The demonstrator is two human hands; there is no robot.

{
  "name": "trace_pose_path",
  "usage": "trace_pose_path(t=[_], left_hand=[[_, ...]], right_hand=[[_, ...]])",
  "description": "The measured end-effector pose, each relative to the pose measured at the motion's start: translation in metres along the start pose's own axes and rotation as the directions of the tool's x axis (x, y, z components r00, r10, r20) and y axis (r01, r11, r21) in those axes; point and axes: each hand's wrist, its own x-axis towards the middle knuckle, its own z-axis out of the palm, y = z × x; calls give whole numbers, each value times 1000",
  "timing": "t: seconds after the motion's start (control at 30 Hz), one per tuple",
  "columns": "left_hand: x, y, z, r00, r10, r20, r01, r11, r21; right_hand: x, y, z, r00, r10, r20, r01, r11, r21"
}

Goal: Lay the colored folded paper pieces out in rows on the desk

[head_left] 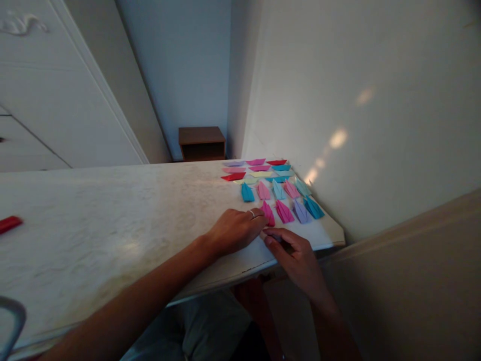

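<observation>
My left hand [238, 229], with a ring on one finger, rests at the table's near right part, its fingers curled and pressed together. My right hand [298, 255] meets it from the right, thumb and fingers pinched. Whatever lies between the fingertips is mostly hidden and too small to name. Just beyond my left fingers is a magenta folded paper piece [268, 213]. Beside it lie another magenta folded paper [284, 212], a lilac one [301, 211] and a teal one [313, 207]. Behind these stand several more, among them a blue folded paper [247, 192].
Flat folded paper strips, including a red one [233, 177], lie in rows at the far right of the white table [112, 215]. A red object [10, 223] is at the left. A wall [356, 125] borders the right side. A grey curved bar [17, 311] shows lower left.
</observation>
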Motion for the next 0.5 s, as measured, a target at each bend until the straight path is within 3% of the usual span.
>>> trace_pose_path(t=[0.13,0.27,0.4,0.5], left_hand=[[-35,4,-7,992,-42,-121,42,999,-3],[-89,2,-13,947,-168,-273,157,986,-62],[-144,-3,-26,873,-415,-255,353,900,-255],[-176,-9,-35,790,-568,-230,475,805,-355]], right_hand=[[-1,2,1,999,39,-33,-40,999,-30],[1,1,5,999,12,-40,-15,997,-79],[11,-18,23,996,-79,30,79,997,-10],[32,-48,53,972,-192,132,186,981,54]])
